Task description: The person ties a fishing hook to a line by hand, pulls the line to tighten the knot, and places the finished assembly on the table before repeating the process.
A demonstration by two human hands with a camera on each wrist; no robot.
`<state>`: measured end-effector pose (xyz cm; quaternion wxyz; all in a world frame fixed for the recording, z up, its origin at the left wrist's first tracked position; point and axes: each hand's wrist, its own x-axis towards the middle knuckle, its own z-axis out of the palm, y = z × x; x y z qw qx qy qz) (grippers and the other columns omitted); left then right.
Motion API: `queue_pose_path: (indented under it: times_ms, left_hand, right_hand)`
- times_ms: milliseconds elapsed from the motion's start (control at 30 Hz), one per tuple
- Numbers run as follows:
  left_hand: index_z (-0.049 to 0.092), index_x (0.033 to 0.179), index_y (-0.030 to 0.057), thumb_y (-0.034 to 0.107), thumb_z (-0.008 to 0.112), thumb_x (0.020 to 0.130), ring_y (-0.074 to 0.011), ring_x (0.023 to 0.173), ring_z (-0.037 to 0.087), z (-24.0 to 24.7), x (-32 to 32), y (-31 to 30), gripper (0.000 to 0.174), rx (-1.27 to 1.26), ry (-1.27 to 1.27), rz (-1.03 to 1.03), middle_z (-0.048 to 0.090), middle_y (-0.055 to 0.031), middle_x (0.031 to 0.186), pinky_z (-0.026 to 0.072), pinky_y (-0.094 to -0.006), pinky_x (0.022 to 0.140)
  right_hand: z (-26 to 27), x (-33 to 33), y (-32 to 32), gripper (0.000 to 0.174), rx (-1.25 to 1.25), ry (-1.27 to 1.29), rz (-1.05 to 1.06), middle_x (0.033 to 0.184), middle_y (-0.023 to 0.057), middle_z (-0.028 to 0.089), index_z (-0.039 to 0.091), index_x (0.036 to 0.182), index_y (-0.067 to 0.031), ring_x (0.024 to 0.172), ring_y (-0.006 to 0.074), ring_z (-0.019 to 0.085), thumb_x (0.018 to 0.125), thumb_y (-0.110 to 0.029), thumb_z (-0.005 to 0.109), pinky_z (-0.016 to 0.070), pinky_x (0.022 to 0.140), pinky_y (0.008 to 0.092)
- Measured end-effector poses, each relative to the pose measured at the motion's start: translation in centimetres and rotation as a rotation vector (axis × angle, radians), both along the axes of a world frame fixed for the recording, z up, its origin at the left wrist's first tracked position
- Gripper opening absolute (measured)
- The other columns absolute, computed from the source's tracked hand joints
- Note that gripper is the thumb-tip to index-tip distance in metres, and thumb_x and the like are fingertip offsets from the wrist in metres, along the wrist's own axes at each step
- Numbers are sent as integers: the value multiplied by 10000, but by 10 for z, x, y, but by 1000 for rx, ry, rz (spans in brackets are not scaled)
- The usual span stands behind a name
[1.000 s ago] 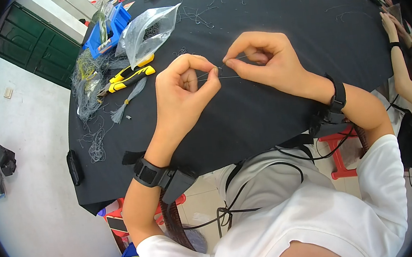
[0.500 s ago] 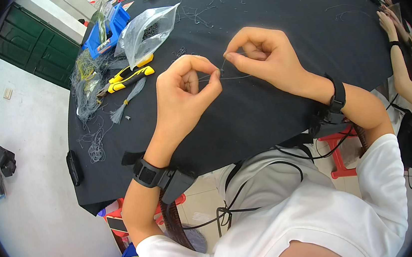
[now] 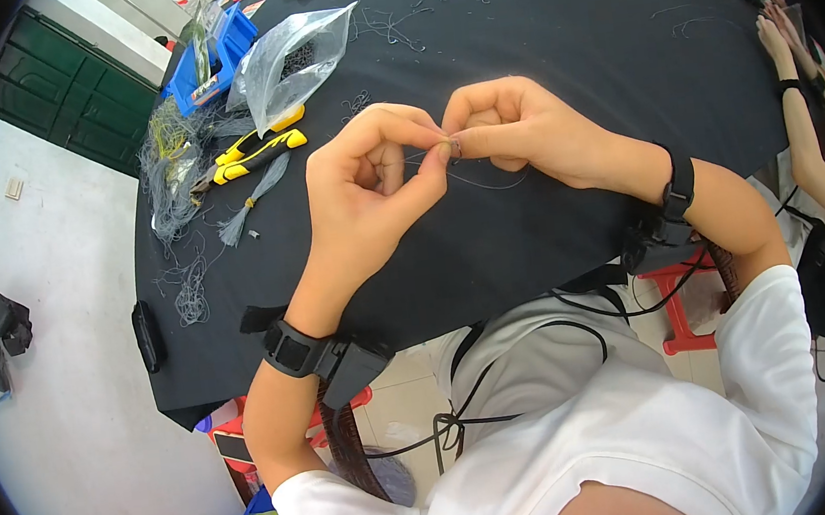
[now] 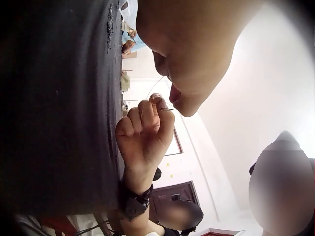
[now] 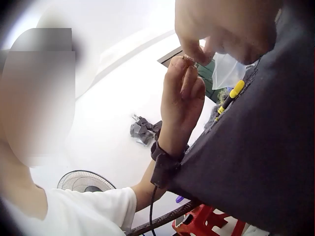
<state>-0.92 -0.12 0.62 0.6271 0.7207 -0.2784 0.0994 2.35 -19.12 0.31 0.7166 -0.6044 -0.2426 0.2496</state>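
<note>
In the head view, my left hand [image 3: 365, 187] and right hand [image 3: 550, 132] meet over the black table, fingertips together. A thin grey line [image 3: 488, 186], like fishing line, is pinched in both hands and droops in a loose loop beneath the right one. A small, dark, slender piece [image 4: 167, 109] shows at the fingertips in the left wrist view; its exact kind I cannot tell. Thumb and forefinger do the pinching on each side, with the other fingers curled in. The fingertips partly hide the spot where line and dark piece come together.
Left of the hands lie yellow-black pliers [image 3: 261, 158], a tied bundle of line [image 3: 254, 202] and tangled line [image 3: 191, 291]. Beyond them are a clear plastic bag [image 3: 297, 68] and a blue bin [image 3: 216, 62]. Another person's arms [image 3: 785, 68] reach in at the right edge.
My right hand was apart from the left, drawing the line out between them; it has come left and down to the left fingertips. The line now sags in a loop. The left hand has barely moved.
</note>
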Motion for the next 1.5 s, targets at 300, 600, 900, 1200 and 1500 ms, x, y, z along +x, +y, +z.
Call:
queue_pose_path:
  times_ms: [300,600,900,1200,1500]
  left_hand:
    - [601,856,-27,-65,619,786,44,520,329,-1,0,-4,82,-200,100,50,596,-17,852,287,-130,487]
    - [613,839,-15,-36,633,789,47,498,318,-4,4,-5,58,-184,58,172,554,39,730,247,-132,465]
    - [614,804,14,-29,659,737,29,482,312,2,0,-6,92,56,-43,192,598,28,817,226,-148,432]
    - [601,760,24,-24,671,695,11,475,325,2,-3,-6,107,202,-48,162,608,16,833,243,-172,431]
    - [615,743,59,-10,684,662,-67,647,494,4,-1,-5,127,274,-205,150,645,23,822,352,-213,518]
  right_hand:
    - [1,-3,2,86,34,119,85,567,-82,423,563,825,-49,470,2,295,835,-123,605,207,438,205]
    - [-2,-14,5,104,-120,-512,-148,514,-59,361,550,767,-58,473,33,289,819,-110,623,233,460,228]
    - [7,-20,1,77,-229,-1045,-374,523,-2,308,584,812,-71,459,92,274,767,-71,646,241,429,266]
    - [12,-15,-3,80,-206,-999,-390,540,-9,289,573,847,-52,483,86,253,792,-79,625,233,449,257]
    - [12,-9,-4,66,-182,-870,-381,555,-51,274,584,842,-34,515,47,245,812,-84,614,231,472,230]
